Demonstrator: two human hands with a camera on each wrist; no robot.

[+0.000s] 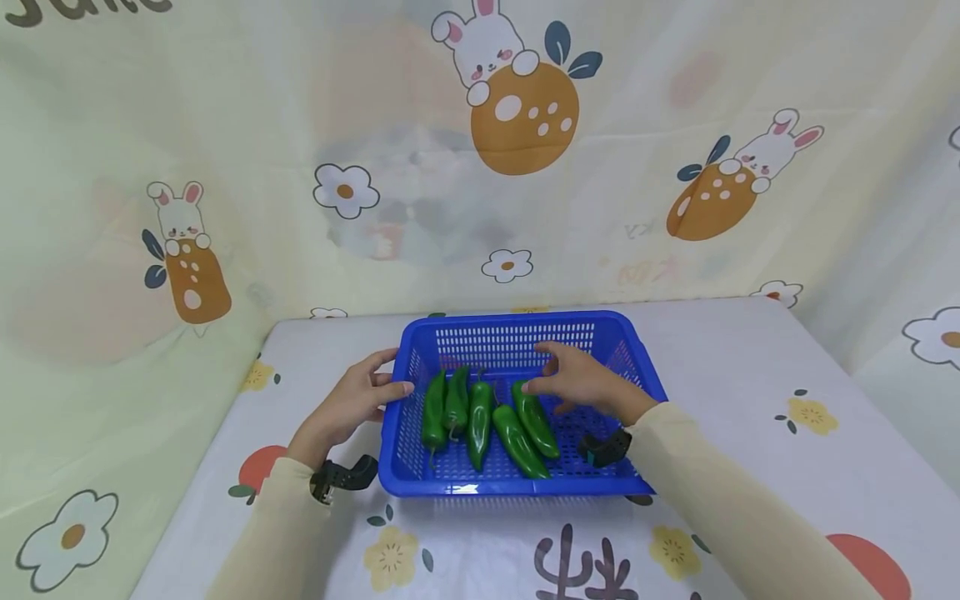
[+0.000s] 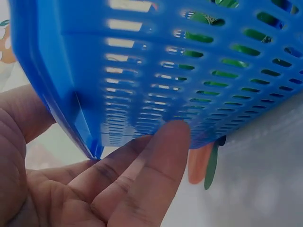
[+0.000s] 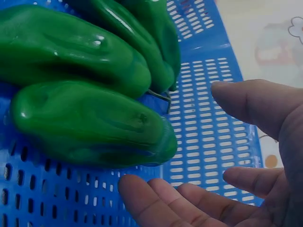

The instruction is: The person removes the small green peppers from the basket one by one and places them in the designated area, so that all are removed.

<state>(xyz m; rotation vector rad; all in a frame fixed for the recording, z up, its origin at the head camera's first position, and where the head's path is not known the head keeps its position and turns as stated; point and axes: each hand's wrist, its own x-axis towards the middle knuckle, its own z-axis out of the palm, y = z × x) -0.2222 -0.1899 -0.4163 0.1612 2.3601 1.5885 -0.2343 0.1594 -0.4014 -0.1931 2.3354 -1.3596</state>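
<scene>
A blue plastic basket (image 1: 517, 488) with slotted walls holds several glossy green peppers (image 1: 480, 421). My left hand (image 1: 348, 408) grips its left rim, the thumb over the edge and the fingers against the outer wall, as the left wrist view shows. Over the basket's right half is my right hand (image 1: 585, 379), its fingers spread and holding nothing. In the right wrist view, the nearest pepper (image 3: 94, 123) lies just beyond the fingertips, thumb to one side and fingers to the other. Its stem end is toward the hand.
The basket stands on a table covered with a white floral cloth (image 1: 720, 358). A cream curtain (image 1: 405, 275) printed with rabbits and flowers hangs behind the table and along its sides. Each wrist wears a black camera mount (image 1: 347, 477).
</scene>
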